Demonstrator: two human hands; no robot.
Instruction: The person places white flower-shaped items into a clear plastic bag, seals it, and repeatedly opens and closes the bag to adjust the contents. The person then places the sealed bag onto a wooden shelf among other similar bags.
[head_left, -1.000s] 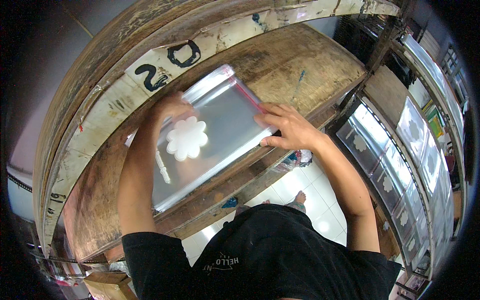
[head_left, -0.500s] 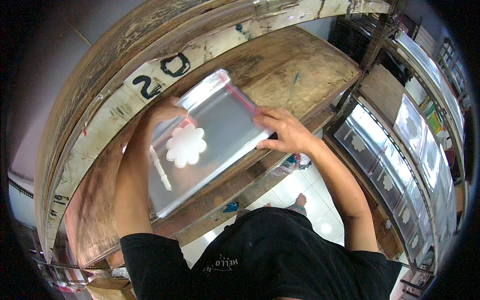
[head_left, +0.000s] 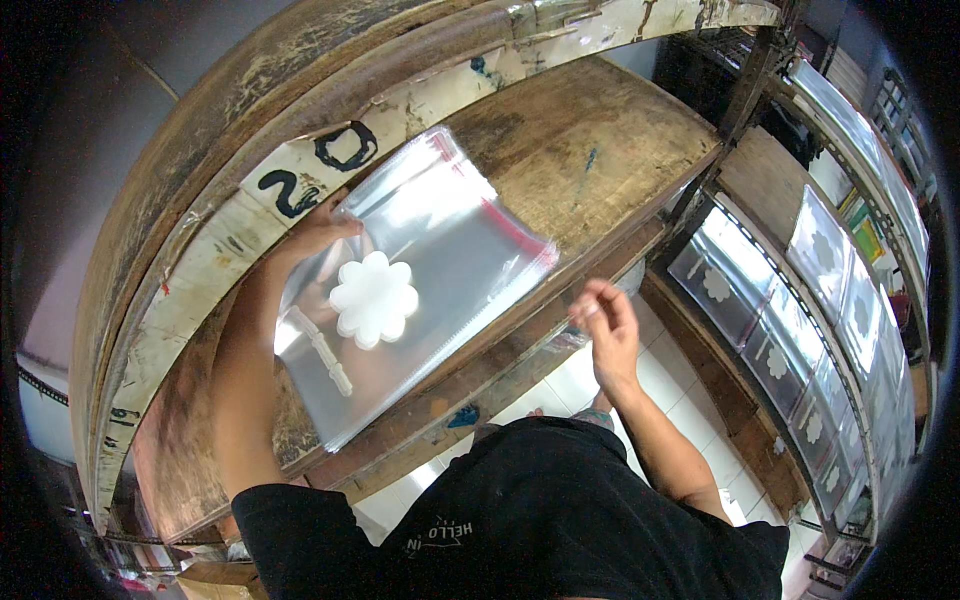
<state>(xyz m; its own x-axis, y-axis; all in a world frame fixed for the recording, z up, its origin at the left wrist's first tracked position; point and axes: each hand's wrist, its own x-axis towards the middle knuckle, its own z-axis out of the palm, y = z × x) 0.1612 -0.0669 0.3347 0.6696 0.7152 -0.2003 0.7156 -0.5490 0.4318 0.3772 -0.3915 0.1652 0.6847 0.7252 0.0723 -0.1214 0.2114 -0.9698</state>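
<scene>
Drawn back since a moment ago, the right hand [head_left: 608, 325] has left the plastic and hangs just off the front edge of the wooden shelf [head_left: 590, 140]. On that shelf lies the stack of clear bags [head_left: 455, 265], slanted, its right end now fanned into uneven layers. From where I stand, the left hand [head_left: 328, 232] touches the stack's far left side, fingers bent; I can't tell whether they pinch it. The right fingers are loosely curled, thumb near the forefinger, released. Smaller still are the white flower shape [head_left: 373, 300] and white strip [head_left: 325, 355] showing on the bags.
</scene>
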